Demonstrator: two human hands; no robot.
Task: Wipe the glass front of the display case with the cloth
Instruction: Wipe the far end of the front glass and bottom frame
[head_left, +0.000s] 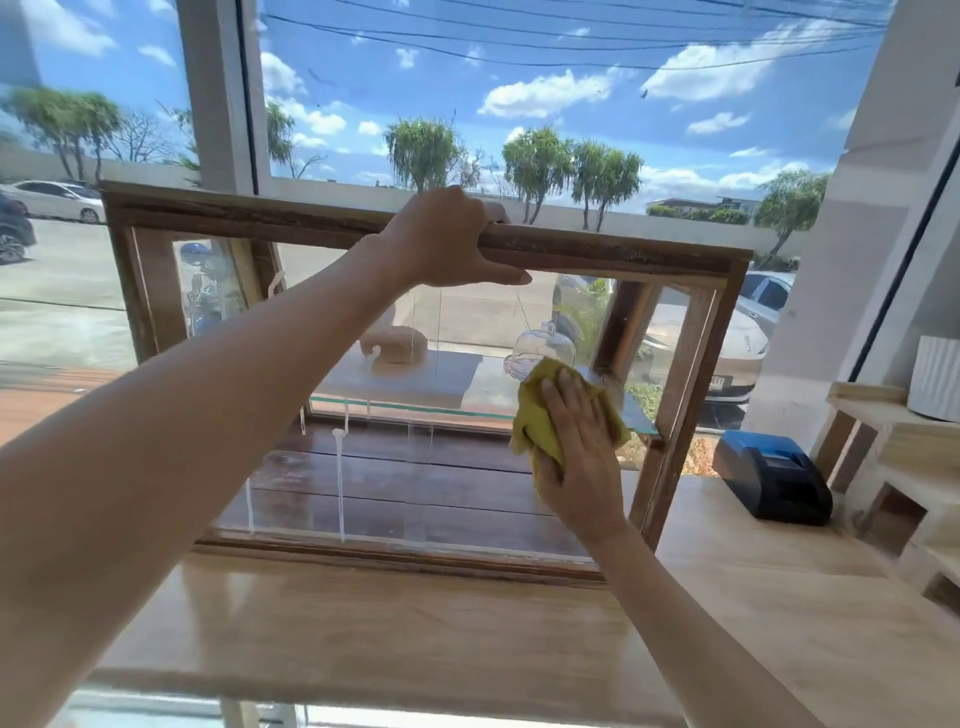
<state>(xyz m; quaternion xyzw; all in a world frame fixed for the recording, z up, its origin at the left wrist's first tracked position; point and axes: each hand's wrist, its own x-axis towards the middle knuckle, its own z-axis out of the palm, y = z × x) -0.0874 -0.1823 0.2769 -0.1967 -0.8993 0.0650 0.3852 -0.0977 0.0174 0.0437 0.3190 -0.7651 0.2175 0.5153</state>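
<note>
On the bench: display case is standing with its wood frame against the window, glass front facing the person.
Left hand: left hand is hooking over the top rail, fingers curled behind it and thumb lying along the front edge, likely steadying the case so it is not sliding under the wiping pressure.
Right hand: right hand is pressing flat, fingers spread and fairly straight, so the palm is pushing evenly on the pane.
Cloth: yellow cloth is sitting bunched between that palm and the glass, at the right side of the pane, about mid-height, near the right post.
Streaks: white drips are running down the left and middle of the glass, well apart from the cloth, so most of the pane looks not yet wiped.
Inside: glass dome and a pale knitted piece are resting on the shelf behind the pane.
Beside the case: dark printer is sitting on the bench just right of the frame.
</note>
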